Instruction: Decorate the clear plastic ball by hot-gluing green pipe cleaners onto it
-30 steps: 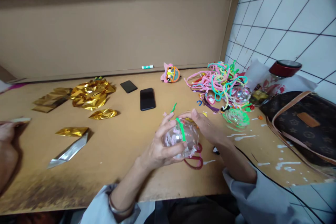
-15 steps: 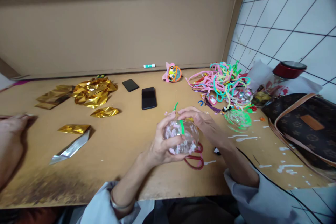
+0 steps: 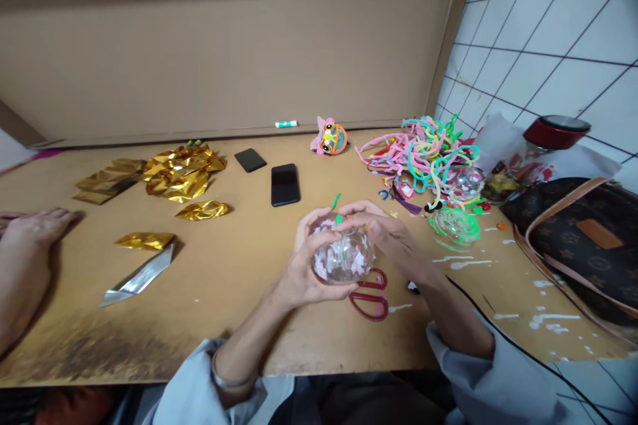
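Note:
A clear plastic ball (image 3: 343, 259) with pale pink and white bits on it is cupped in my left hand (image 3: 309, 265), whose fingers and thumb close around its left side. My right hand (image 3: 386, 229) is at the top and right of the ball, fingers bent over it and fingertips close to the left fingers. A small piece of a green strip (image 3: 339, 220) shows at the top between the two hands. Red-handled scissors (image 3: 369, 309) lie on the table just below the ball, their blades hidden. Behind the hands, a short green stem-like piece (image 3: 336, 200) sticks up.
Gold foil (image 3: 184, 172) and a silver-backed strip (image 3: 139, 275) lie left; two phones (image 3: 285, 184) lie behind. Coloured fuzzy stems (image 3: 419, 159), a green-streaked clear ball (image 3: 454, 227), a jar (image 3: 548, 139) and a brown bag (image 3: 578, 246) are right. Another person's hand (image 3: 37, 232) rests at left.
The green strip that ran down the ball's front now shows only at the top. My left thumb has moved up the ball. The other person's hand has shifted slightly right.

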Available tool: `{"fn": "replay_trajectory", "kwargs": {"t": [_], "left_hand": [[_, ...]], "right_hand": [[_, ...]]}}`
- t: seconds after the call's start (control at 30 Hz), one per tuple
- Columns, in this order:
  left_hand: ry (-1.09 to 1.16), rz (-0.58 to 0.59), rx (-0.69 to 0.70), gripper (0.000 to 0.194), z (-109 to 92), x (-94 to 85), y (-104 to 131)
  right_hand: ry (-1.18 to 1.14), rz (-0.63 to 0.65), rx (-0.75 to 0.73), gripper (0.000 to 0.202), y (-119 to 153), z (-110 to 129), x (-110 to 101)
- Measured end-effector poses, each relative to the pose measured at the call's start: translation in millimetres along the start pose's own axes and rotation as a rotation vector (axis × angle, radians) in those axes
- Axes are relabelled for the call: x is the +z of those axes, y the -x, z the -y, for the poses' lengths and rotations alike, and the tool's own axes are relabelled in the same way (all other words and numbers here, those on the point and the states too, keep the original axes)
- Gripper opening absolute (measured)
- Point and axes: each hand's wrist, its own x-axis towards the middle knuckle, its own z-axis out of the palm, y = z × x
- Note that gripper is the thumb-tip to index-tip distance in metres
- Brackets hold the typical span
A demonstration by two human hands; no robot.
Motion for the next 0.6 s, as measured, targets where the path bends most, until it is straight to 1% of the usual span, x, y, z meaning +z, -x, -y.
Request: {"fn": "replay_trajectory", "kwargs": {"t": [0.13,0.23,0.33,0.6], "left_hand": [[0.034,0.003,-0.061,0.077,-0.9,0.6,-0.9],[0.086,-0.013,-0.091,0.076,-0.1,1.2,0.0],[0.117,-0.026,-0.091,0.077,1.3,2.5,1.4],[0.193,-0.067,-0.107,0.086,5.3,8.0,4.3]], "right_hand": [[-0.002,0.011,-0.004,0.053,-1.3,-3.6,1.5],[-0.006,0.034,-0.002,0.056,-1.7,-5.3,2.5],[-0.01,0.035,0.017,0.059,-1.9,-5.2,3.1],[-0.035,0.031,0.021,0.055,-2.3,-3.6,3.7]]}}
